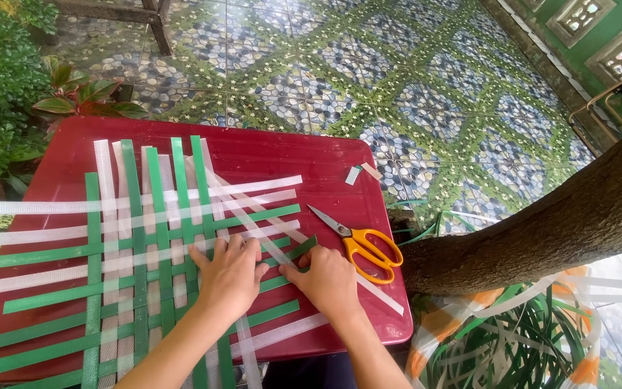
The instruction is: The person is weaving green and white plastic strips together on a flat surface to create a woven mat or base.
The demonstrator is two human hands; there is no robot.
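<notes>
Centre-left of the frame, a flat woven mat [145, 252] of plastic strapping lies on the red table [268, 155]: glossy green bands and ribbed, translucent white ones cross over and under in a loose open grid, ends sticking out ragged on every side. The left hand [230, 277] lies palm-down on the weave, fingers slightly spread and pressing flat on the crossings. Just to its right, the right hand [327, 279] is curled over, thumb and fingertips pinching down at a loose white strip [253, 225] that runs diagonally across the grid toward the lower right; the two hands nearly meet at that strip. The table is smooth moulded plastic with rounded corners, dull crimson. Right of the right hand, scissors [360, 243] with steel blades and bright orange loop handles rest on the tabletop, blades shut, tips pointing up-left. Near the upper right corner of the table lie two small offcuts [361, 173]. A rough, grey-brown tree trunk [541, 230] slants across the right side. Lower right, a heap of spare green and white strips [512, 346] curls loosely. Behind, patterned pebble-look floor tiles [397, 72]; leafy plants [1, 79] fill the upper left
</notes>
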